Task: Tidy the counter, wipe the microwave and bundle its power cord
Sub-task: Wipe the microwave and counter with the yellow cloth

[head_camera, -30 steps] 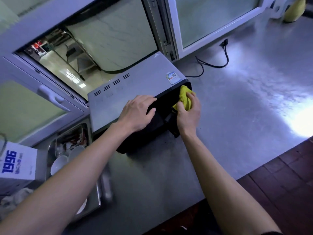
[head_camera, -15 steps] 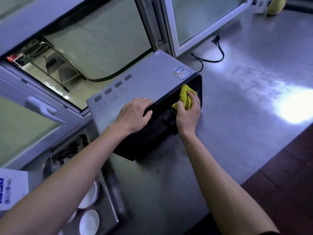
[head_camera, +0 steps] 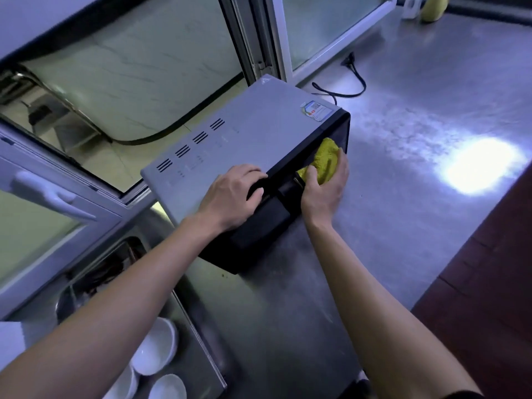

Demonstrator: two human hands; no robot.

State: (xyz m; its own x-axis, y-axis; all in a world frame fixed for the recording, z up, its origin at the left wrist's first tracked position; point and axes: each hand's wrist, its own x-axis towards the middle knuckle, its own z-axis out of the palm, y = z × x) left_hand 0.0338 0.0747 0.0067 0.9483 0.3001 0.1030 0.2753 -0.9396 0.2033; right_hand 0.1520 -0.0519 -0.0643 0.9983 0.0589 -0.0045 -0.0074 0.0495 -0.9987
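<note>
A grey-topped microwave [head_camera: 244,133] with a black front stands on the steel counter [head_camera: 417,197]. My left hand [head_camera: 230,194] rests on its front top edge, fingers curled over the rim onto the black door. My right hand [head_camera: 325,188] grips a yellow cloth [head_camera: 326,156] and presses it against the right part of the black front, beside the door handle. The black power cord [head_camera: 349,92] lies loose on the counter behind the microwave, its plug [head_camera: 348,59] near the window frame.
A steel tray [head_camera: 201,335] at lower left holds several white bowls [head_camera: 157,347]. Open window frames [head_camera: 259,53] rise behind the microwave. A yellow object [head_camera: 431,7] stands at the counter's far end. Dark red floor tiles [head_camera: 489,283] lie to the right.
My right hand has slid the yellow cloth slightly along the microwave's front. My left hand stays on the top edge. The view has shifted closer and leftward.
</note>
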